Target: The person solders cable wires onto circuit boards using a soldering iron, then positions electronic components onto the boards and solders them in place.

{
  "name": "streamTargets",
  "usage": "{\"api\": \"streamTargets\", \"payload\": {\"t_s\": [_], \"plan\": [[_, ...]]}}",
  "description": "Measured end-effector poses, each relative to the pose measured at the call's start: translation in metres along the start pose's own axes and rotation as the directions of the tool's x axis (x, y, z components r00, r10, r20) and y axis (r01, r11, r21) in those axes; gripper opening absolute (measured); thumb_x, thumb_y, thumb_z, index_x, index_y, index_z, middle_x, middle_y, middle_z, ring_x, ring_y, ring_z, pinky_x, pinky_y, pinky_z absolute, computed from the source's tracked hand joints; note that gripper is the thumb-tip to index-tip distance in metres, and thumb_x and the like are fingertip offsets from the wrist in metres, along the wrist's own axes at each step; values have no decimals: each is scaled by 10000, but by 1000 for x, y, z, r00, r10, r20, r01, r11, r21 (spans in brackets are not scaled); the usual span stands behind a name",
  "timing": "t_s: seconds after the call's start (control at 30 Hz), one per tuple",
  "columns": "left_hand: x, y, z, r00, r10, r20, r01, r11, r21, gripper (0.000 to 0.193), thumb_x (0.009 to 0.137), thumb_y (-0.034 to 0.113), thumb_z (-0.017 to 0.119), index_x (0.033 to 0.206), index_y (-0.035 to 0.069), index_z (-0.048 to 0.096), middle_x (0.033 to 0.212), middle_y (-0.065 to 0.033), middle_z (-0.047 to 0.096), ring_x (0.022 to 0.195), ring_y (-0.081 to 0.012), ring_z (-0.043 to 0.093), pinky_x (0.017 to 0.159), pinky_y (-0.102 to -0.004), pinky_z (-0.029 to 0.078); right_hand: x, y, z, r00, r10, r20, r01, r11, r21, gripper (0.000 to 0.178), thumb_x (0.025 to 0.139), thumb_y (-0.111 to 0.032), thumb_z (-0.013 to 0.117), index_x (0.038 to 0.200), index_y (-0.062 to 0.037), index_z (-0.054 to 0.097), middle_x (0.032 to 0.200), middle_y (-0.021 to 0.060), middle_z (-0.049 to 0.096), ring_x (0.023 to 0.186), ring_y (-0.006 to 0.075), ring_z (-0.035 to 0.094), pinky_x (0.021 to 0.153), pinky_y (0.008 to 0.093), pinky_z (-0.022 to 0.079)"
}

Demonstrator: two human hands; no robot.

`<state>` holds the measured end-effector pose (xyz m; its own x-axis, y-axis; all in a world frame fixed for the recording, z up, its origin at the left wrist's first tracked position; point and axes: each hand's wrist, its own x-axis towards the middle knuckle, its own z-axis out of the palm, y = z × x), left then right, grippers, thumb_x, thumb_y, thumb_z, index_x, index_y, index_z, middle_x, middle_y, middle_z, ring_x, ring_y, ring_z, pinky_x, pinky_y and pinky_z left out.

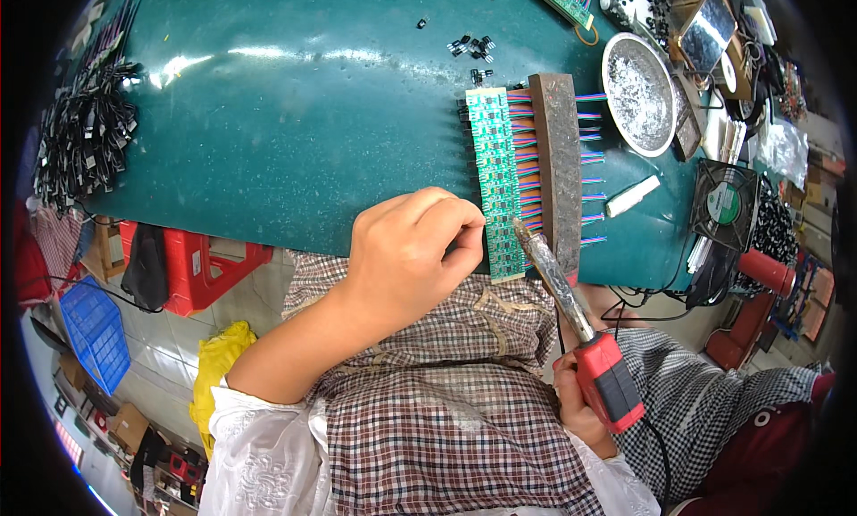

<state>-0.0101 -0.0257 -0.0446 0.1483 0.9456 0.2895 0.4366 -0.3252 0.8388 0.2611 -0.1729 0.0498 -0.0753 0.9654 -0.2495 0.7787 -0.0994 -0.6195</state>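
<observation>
A green circuit board strip point(494, 172) stands lengthwise near the table's front edge, with small black parts along its left side. Thin coloured wires point(528, 172) run from its right side beneath a dark rectangular bar point(555, 150) and come out beyond it. My left hand point(411, 239) is closed in a pinch at the board's left edge; whatever its fingertips hold is hidden. In my right hand point(578, 400), the fingers wrap round a soldering iron point(607, 382) with a red and black handle. Its tip is at the board's right edge, by the wire ends; whether it touches is unclear.
Small black connectors point(473, 47) lie beyond the board. A metal bowl of greyish bits point(639, 95), a white stick-like piece point(632, 196) and a fan point(725, 203) stand right. Black-ended cables point(85, 137) pile far left. Someone in checked clothing point(678, 382) sits close on the right.
</observation>
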Motion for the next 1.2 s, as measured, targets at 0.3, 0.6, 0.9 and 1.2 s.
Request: {"api": "streamTargets", "payload": {"t_s": [0.3,0.6,0.9,1.2], "plan": [[27,0,-30,995,-84,60,81,996,42,112,824,-13,804,913,20,745,849,-86,738,685,-159,715,609,-285,584,-10,8,17,958,249,-142,-177,903,392,255,963,-76,711,1174,16,602,903,98,665,755,194,644,715,320,546],[120,-66,-33,973,153,-175,-40,852,523,77,874,188,788,903,121,766,843,-48,699,762,-269,708,674,-415,564,8,-17,9,945,236,-226,-127,903,411,178,911,-68,763,1027,33,675,904,194,672,767,385,682,711,417,578],[91,-34,-39,976,-60,-208,113,962,251,61,882,130,781,921,88,759,816,-57,751,694,-209,746,655,-334,595,-1,-2,12,994,68,-86,-59,992,108,187,844,-54,778,987,11,677,872,172,665,736,367,676,679,406,571],[36,-5,-47,894,-442,70,447,874,-190,112,927,-13,761,1031,-56,763,924,-80,783,827,-131,755,763,-257,614,3,15,16,976,-15,-219,15,1000,-2,217,763,-39,799,942,-20,677,846,147,656,709,342,671,648,397,565]]}}
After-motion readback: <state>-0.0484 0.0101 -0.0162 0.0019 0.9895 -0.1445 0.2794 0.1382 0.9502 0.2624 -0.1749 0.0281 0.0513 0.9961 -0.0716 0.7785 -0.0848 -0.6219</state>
